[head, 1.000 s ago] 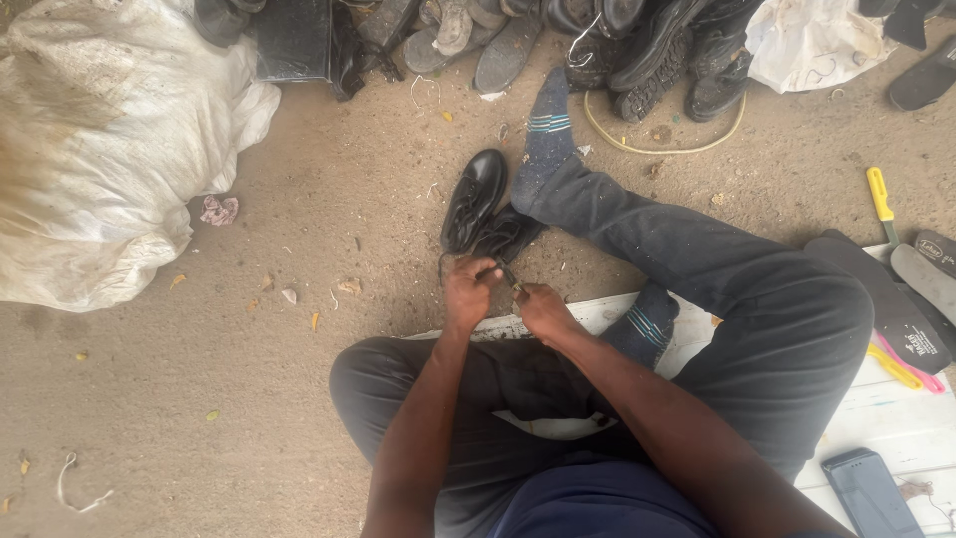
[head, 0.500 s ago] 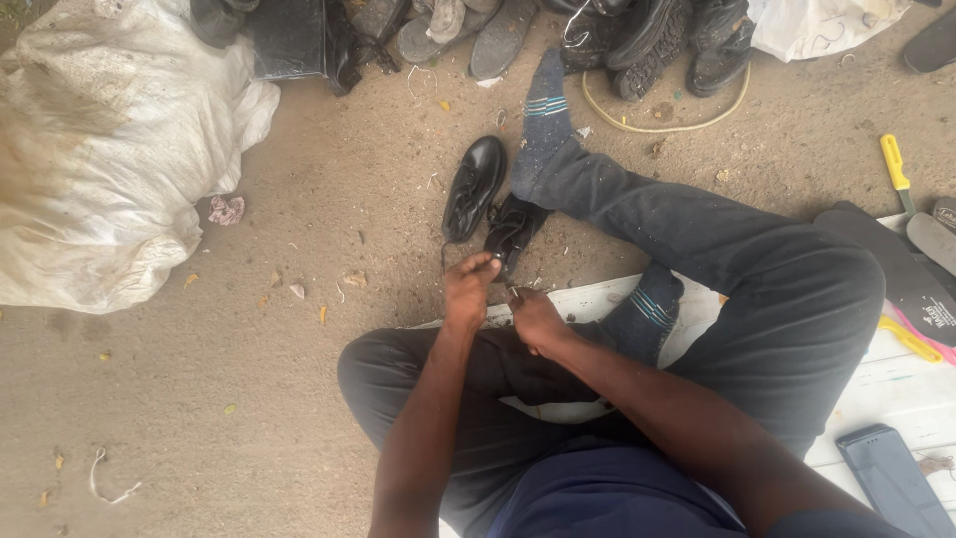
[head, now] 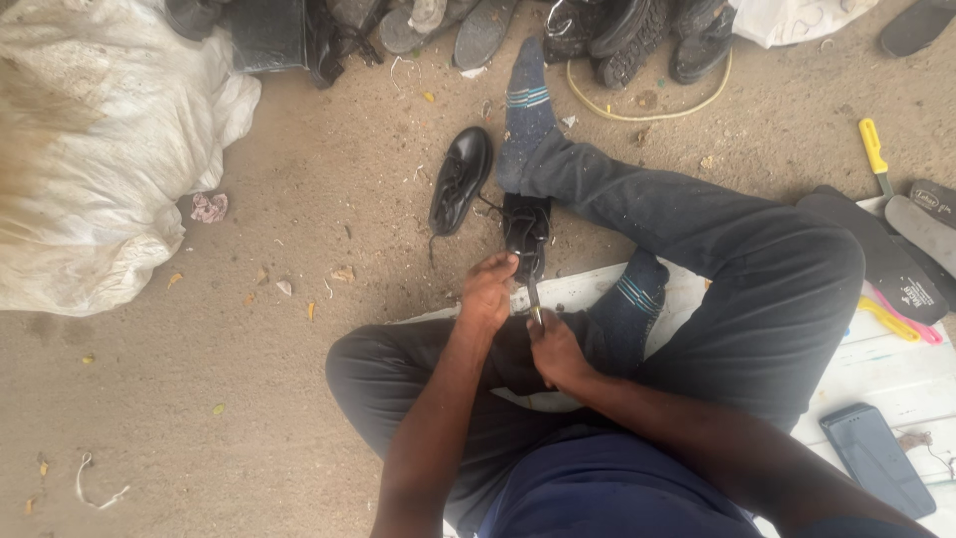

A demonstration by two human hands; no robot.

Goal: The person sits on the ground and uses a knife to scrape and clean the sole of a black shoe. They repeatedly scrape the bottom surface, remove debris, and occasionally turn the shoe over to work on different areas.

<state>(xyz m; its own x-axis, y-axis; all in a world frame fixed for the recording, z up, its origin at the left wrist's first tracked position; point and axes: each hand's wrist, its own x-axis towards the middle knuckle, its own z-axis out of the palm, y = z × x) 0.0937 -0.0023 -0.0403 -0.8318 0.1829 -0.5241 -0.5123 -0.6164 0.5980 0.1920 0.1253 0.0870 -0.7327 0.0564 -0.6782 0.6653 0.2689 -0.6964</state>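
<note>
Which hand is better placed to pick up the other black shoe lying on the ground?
Left, probably. The left hand grips the held shoe, nearest the loose shoe; the right hand sits farther back.

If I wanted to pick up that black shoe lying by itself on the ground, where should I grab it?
Probably at the open collar near the heel of the black shoe, reaching down from above. It lies upright on the dirt with its opening facing up and laces loose, so fingers could hook inside the rim. Its rounded toe end looks smooth and harder to pinch.
</note>
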